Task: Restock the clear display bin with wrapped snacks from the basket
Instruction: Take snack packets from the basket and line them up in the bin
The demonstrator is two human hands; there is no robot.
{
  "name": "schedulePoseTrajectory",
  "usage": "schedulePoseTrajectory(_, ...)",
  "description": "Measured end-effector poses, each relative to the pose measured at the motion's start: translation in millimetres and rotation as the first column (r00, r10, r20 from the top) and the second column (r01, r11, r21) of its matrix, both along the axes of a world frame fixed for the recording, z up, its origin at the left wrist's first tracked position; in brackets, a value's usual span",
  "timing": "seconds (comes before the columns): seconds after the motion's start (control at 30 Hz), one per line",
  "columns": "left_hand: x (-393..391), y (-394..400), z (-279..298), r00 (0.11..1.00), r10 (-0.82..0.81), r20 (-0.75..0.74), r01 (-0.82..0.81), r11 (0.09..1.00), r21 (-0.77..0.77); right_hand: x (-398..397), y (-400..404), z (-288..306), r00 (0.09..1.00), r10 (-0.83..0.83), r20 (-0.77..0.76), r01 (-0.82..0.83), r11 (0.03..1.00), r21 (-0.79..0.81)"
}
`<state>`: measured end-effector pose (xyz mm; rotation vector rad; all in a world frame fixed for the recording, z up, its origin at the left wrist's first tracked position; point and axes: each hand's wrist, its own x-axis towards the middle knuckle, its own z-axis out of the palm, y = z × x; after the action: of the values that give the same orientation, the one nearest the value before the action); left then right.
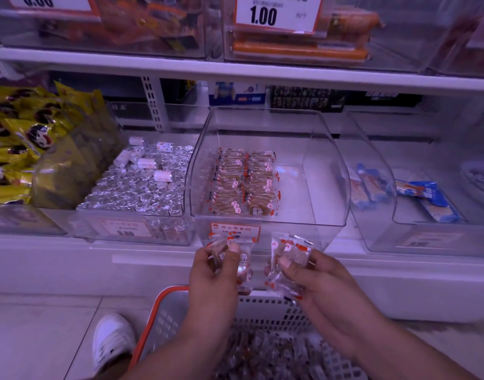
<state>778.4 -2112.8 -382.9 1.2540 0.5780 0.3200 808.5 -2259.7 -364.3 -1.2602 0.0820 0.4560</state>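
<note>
Two white shelves point(235, 75) above tiled floor point(43, 338).

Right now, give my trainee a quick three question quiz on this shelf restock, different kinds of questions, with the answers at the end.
1. True or false: both hands hold wrapped snacks.
2. Which side of the clear bin already has snacks stacked in it? A) left B) right C) whole floor
3. Fill in: the basket below the hands has an ______ rim.

Key
1. True: the left hand and right hand each pinch packets in front of the bin.
2. A: two rows fill the left part, the right part is bare.
3. Orange.
</note>
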Motion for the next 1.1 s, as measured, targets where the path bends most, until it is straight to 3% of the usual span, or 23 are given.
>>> schedulePoseTrajectory(0.13,-0.6,-9.8,-1.9,0.999,-0.027,-0.045,0.026,0.999,-0.023,-7.6,9.6,-1.5,0.999,0.033,-0.010,-0.032,0.998,0.047)
schedulePoseTrajectory(0.27,-4.5,-22.2,-0.9,0.991,-0.109,-0.075,0.106,0.993,-0.051,-15.6,25.6,-8.4,0.999,-0.035,-0.040,0.035,0.999,0.023)
schedulePoseTrajectory(0.33,-3.9,-23.7,-0.3,0.990,-0.108,-0.089,0.106,0.994,-0.026,-17.6,29.9,-10.4,0.993,-0.053,-0.106,0.063,0.994,0.091)
schedulePoseTrajectory(0.43,-3.7,-23.6,1.4,0.982,-0.143,-0.128,0.148,0.989,0.030,-19.8,32.1,-10.1,0.983,0.028,-0.180,0.013,0.974,0.226)
schedulePoseTrajectory(0.53,-6.3,-22.7,2.0,0.954,-0.248,-0.167,0.266,0.959,0.096,-19.8,28.9,-4.2,0.967,0.160,-0.198,-0.111,0.965,0.238)
schedulePoseTrajectory(0.7,-9.1,-13.5,11.7,0.885,-0.373,-0.279,0.449,0.843,0.298,-17.8,22.5,2.8,0.941,0.321,-0.106,-0.312,0.945,0.096)
schedulePoseTrajectory(0.77,-0.8,-9.6,27.6,0.865,-0.413,-0.285,0.468,0.869,0.161,-16.5,19.5,3.0,0.958,0.284,0.033,-0.279,0.953,-0.119)
schedulePoseTrajectory(0.87,-1.4,-2.0,36.9,0.873,-0.481,-0.079,0.471,0.874,-0.119,-14.6,17.5,3.9,0.898,0.308,0.316,-0.133,0.872,-0.471)
schedulePoseTrajectory(0.97,-3.0,-8.0,38.4,0.958,-0.276,0.073,0.286,0.940,-0.186,-17.6,19.1,3.3,0.801,0.344,0.490,0.042,0.784,-0.619)
schedulePoseTrajectory(1.1,-12.1,-18.5,24.7,0.993,-0.098,0.066,0.093,0.993,0.075,-28.6,31.0,-6.2,0.682,0.486,0.547,0.051,0.714,-0.698)
